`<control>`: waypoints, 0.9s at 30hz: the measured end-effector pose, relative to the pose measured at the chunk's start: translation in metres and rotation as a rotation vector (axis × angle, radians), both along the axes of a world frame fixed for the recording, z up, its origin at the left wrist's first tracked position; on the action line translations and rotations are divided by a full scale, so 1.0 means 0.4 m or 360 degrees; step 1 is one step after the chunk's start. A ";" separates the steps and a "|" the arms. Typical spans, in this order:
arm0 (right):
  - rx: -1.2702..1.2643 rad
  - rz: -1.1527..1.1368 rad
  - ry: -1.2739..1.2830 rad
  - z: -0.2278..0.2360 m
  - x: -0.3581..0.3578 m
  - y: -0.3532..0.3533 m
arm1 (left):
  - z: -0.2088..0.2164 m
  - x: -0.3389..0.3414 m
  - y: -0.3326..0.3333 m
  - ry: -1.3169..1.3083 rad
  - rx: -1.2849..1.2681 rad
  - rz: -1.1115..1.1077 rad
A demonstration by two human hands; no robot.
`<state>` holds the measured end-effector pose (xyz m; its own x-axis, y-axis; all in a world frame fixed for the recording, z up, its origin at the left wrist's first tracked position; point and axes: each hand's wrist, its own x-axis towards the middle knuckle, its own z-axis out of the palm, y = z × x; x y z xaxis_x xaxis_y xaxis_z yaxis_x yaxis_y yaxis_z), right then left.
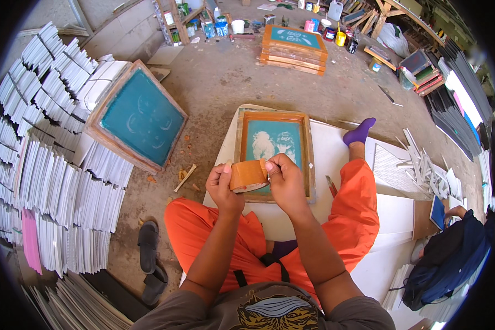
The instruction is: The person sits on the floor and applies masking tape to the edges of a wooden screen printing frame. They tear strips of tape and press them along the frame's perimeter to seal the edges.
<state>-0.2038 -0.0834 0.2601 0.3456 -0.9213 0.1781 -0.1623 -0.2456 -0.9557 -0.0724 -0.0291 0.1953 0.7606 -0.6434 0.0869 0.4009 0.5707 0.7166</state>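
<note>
A wide roll of brown packing tape (248, 175) is held up between my two hands. My left hand (224, 190) is closed on its left side, with the thumb on the outer face. At its right edge the fingers of my right hand (286, 180) pinch the tape. Right beneath the roll lies a wooden-framed printing screen (308, 146) with a teal mesh and two pale figure-like patches. My hands and the roll cover the lower left part of that screen.
Under the screen is a white board (327, 146). Another teal screen (143, 116) leans on stacked white sheets (71, 187) at left. Framed screens (292, 54) are piled farther off. Dark slippers (148, 247) lie at lower left; white scraps (423, 165) at right.
</note>
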 end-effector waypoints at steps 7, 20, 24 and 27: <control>0.0505 0.0117 -0.0391 -0.003 -0.010 -0.012 | 0.018 -0.008 -0.006 0.0228 -0.0066 -0.0079; 0.0767 0.0061 -0.1312 -0.005 0.025 0.045 | -0.053 0.018 -0.003 0.0231 -0.0438 -0.0298; 0.0585 0.0260 -0.1005 0.015 -0.016 0.013 | -0.016 0.110 0.046 -0.0408 -0.0193 -0.0766; 0.0392 0.0333 -0.0718 0.016 -0.028 0.009 | 0.126 0.138 0.051 -0.1182 0.0558 -0.1116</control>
